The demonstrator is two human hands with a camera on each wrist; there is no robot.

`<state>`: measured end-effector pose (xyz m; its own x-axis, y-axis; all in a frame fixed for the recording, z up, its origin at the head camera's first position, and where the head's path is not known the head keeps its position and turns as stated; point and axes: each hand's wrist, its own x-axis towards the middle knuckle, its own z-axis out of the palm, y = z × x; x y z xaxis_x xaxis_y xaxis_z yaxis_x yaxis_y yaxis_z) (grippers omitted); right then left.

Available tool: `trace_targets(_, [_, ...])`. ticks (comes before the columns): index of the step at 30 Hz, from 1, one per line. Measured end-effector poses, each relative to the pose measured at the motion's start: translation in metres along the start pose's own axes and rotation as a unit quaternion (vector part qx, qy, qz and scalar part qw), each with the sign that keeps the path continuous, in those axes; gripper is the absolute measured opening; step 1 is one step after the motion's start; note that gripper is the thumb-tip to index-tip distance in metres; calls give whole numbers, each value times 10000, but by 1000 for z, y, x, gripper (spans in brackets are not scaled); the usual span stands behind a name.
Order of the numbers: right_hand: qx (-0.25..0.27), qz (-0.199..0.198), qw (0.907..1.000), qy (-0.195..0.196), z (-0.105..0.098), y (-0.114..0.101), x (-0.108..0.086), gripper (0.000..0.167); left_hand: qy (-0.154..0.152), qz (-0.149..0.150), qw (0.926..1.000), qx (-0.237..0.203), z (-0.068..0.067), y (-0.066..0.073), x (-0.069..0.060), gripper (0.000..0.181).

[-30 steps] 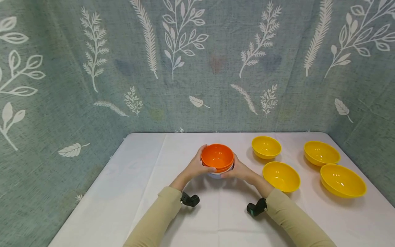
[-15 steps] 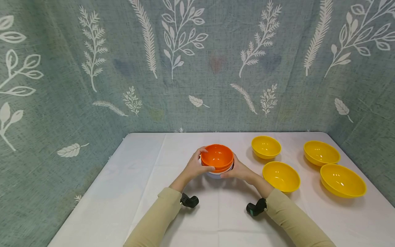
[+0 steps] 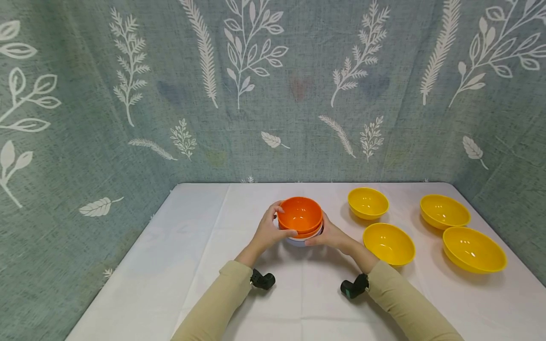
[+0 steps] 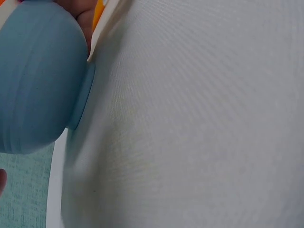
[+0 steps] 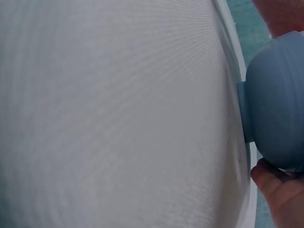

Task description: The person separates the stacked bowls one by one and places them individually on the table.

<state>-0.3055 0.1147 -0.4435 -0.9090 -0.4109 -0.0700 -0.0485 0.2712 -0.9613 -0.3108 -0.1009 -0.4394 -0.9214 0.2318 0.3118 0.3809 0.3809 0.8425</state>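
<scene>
A small nested stack stands near the middle of the table in the head view. Its top orange bowl [image 3: 300, 215] sits inside a second orange bowl [image 3: 308, 235], with a light blue bowl [image 3: 297, 242] below. From the left, my left hand [image 3: 268, 232] holds the top orange bowl, thumb at its front and index finger at the rim. On the other side, my right hand [image 3: 332, 235] grips the lower part of the stack, thumb against the light blue bowl. Both wrist views show the blue bowl's side and foot close to the tablecloth. The far-side fingers are mostly hidden.
Several yellow bowls stand upright at the right: a small one [image 3: 368, 203] behind, another [image 3: 389, 244] near my right forearm, and two larger ones [image 3: 444, 211] farther right. A white cloth covers the table [image 3: 179, 265]. Patterned green fabric [image 3: 273, 118] hangs behind and beside it.
My left index finger has shifted onto the rim of the top orange bowl, which sits very slightly higher. My right hand and the yellow bowls have not moved.
</scene>
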Motion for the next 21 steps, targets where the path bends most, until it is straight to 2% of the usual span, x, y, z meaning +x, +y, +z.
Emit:
trace_targets(6, [-17,-40,10000,26,1,-1,0,108,238,118,9996,-78,-4,6,2,51])
trace_targets(10, [-37,-174,9998,-31,1,-2,-1,104,409,211,9988,-152,-13,13,5,52])
trace_targets(16, [55,-440,9989,-144,1,-1,0,101,684,382,9966,-267,-36,16,14,54])
trace_targets(21, [-4,-302,9995,-65,0,1,0,108,937,283,9951,-159,-60,11,18,55])
